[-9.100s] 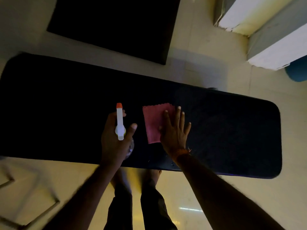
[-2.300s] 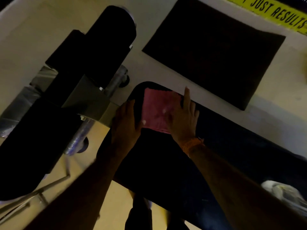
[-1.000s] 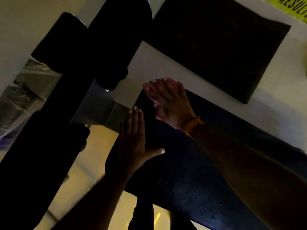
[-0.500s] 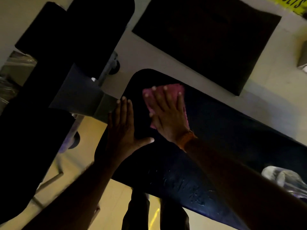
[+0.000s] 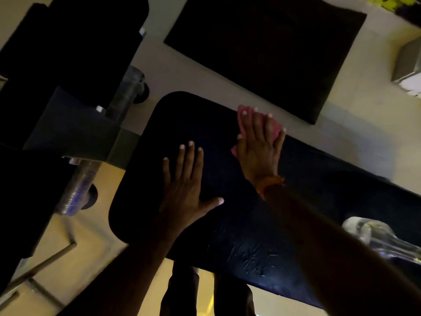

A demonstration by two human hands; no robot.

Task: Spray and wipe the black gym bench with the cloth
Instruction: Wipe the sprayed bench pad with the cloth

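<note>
The black gym bench (image 5: pixel 186 115) runs from the upper middle down to the right, with wet streaks near its front edge. My right hand (image 5: pixel 259 144) presses flat on the pink cloth (image 5: pixel 242 114) at the bench's far edge; most of the cloth is hidden under the fingers. My left hand (image 5: pixel 184 185) lies flat on the pad with fingers spread, holding nothing, to the left of the right hand. The clear spray bottle (image 5: pixel 382 238) lies on the bench at the right, behind my right forearm.
Dark padded gym equipment with a wrapped metal frame (image 5: pixel 75 124) stands close to the bench's left end. A black floor mat (image 5: pixel 268 51) lies beyond the bench. My legs (image 5: pixel 205 293) stand at the near edge. Pale tiled floor surrounds everything.
My right hand has slid the cloth rightward along the far edge of the bench. My left hand has stayed flat on the pad.
</note>
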